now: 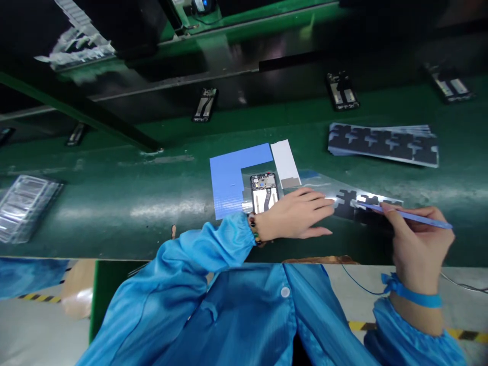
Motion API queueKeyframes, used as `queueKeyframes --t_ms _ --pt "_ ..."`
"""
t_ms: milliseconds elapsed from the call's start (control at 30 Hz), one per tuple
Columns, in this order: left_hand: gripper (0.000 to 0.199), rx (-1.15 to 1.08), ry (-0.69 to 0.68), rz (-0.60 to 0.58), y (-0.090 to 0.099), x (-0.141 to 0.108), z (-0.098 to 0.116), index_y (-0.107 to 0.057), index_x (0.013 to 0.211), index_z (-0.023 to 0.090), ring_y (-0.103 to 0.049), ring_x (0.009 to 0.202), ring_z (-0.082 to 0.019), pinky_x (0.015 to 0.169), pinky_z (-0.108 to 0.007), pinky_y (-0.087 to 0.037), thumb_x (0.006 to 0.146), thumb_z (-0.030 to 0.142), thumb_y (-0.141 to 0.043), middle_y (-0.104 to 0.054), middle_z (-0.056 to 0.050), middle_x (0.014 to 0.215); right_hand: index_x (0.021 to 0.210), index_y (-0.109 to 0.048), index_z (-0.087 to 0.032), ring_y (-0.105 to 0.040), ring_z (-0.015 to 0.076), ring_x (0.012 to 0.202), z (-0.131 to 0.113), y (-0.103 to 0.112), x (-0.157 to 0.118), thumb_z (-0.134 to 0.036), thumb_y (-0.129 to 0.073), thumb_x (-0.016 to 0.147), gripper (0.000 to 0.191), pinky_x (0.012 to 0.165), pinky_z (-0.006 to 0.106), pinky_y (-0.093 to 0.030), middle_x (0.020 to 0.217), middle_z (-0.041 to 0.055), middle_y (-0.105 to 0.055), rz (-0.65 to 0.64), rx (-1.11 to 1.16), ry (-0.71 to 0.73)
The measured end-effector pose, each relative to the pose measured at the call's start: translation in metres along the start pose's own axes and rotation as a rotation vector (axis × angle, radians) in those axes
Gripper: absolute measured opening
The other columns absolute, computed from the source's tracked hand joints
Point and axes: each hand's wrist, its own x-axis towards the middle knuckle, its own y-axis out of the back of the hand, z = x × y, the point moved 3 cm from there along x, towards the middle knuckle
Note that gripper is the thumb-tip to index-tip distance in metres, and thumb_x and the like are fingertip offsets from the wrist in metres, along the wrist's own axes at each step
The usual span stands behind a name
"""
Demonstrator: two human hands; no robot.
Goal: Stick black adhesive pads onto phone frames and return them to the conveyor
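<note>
My right hand (419,244) is closed around blue tweezers (419,218). The tweezer tips touch a black cut-out sticker on a clear sticker sheet (346,211); whether they grip it I cannot tell. My left hand (297,213) lies flat with fingers stretched out, its fingertips at the sheet's left part. Partly under that hand and wrist is an opened phone (263,190), its circuit board and white battery showing. A blue L-shaped sheet (226,185) borders the phone on the left and above. Close to its upper right lies a white strip (285,161).
A stack of black sticker sheets (383,145) lies at the right. Along the back are opened phones, including one in the centre (205,105) and one farther right (342,91). Clear plastic trays (26,208) sit at the left. A green post (95,112) slants down to the bench.
</note>
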Motion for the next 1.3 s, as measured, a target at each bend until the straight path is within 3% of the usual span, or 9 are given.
queueKeyframes --t_ms 167,400,500,633,733,867,1067,1200,1300 --pt "0.074 -0.011 0.032 -0.024 -0.010 0.011 0.006 -0.073 0.140 0.010 -0.066 0.145 -0.037 0.125 -0.051 -0.052 0.113 0.074 -0.047 -0.074 -0.014 0.153 0.080 -0.064 -0.024 -0.081 0.0244 0.084 -0.001 -0.011 -0.002 -0.043 -0.102 0.063 0.046 0.099 0.048 -0.066 0.086 0.0044 -0.080 -0.068 -0.037 -0.043" --pt "0.066 -0.044 0.041 -0.038 -0.008 0.003 0.007 -0.075 0.140 0.018 -0.063 0.151 -0.033 0.130 -0.050 -0.049 0.112 0.073 -0.052 -0.072 -0.010 0.157 0.067 -0.053 -0.027 -0.077 0.0226 0.075 -0.007 -0.028 0.018 -0.034 -0.103 0.047 0.054 0.102 0.049 -0.067 0.066 -0.0037 -0.065 0.015 0.335 -0.057" --pt "0.053 -0.096 0.116 -0.007 0.010 -0.015 -0.021 -0.069 0.149 0.020 -0.066 0.146 -0.028 0.130 -0.051 -0.047 0.116 0.059 -0.055 -0.073 -0.009 0.155 0.068 -0.056 -0.027 -0.076 0.0232 0.074 -0.005 -0.035 0.019 -0.036 -0.106 0.045 0.055 0.107 0.055 -0.066 0.069 -0.0030 -0.066 0.002 0.301 -0.045" --pt "0.049 -0.127 0.410 0.034 0.042 -0.064 -0.077 -0.064 0.153 0.019 -0.069 0.134 -0.032 0.113 -0.051 -0.054 0.110 0.042 -0.070 -0.076 -0.013 0.145 0.068 -0.058 -0.028 -0.077 0.0260 0.078 0.000 -0.043 0.016 -0.040 -0.108 0.044 0.057 0.110 0.061 -0.063 0.069 -0.0022 -0.067 0.009 0.248 -0.013" --pt "0.045 -0.208 0.503 0.035 0.050 -0.096 -0.097 -0.067 0.148 0.019 -0.072 0.124 -0.030 0.107 -0.048 -0.055 0.108 0.038 -0.074 -0.078 -0.012 0.135 0.069 -0.058 -0.028 -0.078 0.0277 0.082 -0.005 -0.053 0.014 -0.035 -0.107 0.045 0.055 0.109 0.060 -0.063 0.070 -0.0011 -0.069 -0.004 0.239 0.025" --pt "0.037 -0.255 0.503 0.098 0.045 -0.111 -0.095 -0.072 0.140 0.019 -0.073 0.124 -0.027 0.106 -0.044 -0.053 0.109 0.039 -0.072 -0.080 -0.011 0.135 0.074 -0.056 -0.028 -0.080 0.0262 0.083 -0.029 -0.079 -0.010 -0.035 -0.105 0.058 0.052 0.109 0.057 -0.064 0.072 -0.0038 -0.070 -0.111 0.270 0.077" --pt "0.040 -0.224 0.520 0.103 0.045 -0.118 -0.090 -0.072 0.146 0.023 -0.073 0.126 -0.027 0.107 -0.045 -0.049 0.109 0.038 -0.070 -0.080 -0.009 0.143 0.079 -0.055 -0.026 -0.084 0.0232 0.096 -0.043 -0.136 -0.070 -0.040 -0.098 0.080 0.045 0.104 0.049 -0.068 0.088 -0.0023 -0.080 -0.468 0.238 -0.006" --pt "0.028 -0.165 0.464 0.109 0.045 -0.122 -0.089 -0.079 0.133 0.026 -0.070 0.126 -0.027 0.105 -0.046 -0.049 0.111 0.036 -0.065 -0.078 -0.008 0.145 0.080 -0.054 -0.026 -0.083 0.0218 0.094 -0.043 -0.148 -0.076 -0.035 -0.097 0.081 0.044 0.106 0.047 -0.068 0.082 -0.0044 -0.074 -0.418 0.258 0.034" --pt "0.032 -0.087 0.394 0.081 0.042 -0.121 -0.086 -0.078 0.139 0.028 -0.067 0.126 -0.029 0.099 -0.045 -0.049 0.114 0.033 -0.058 -0.073 -0.011 0.148 0.081 -0.053 -0.026 -0.083 0.0208 0.093 -0.043 -0.146 -0.071 -0.033 -0.097 0.081 0.045 0.107 0.045 -0.068 0.078 -0.0057 -0.070 -0.363 0.265 0.040"
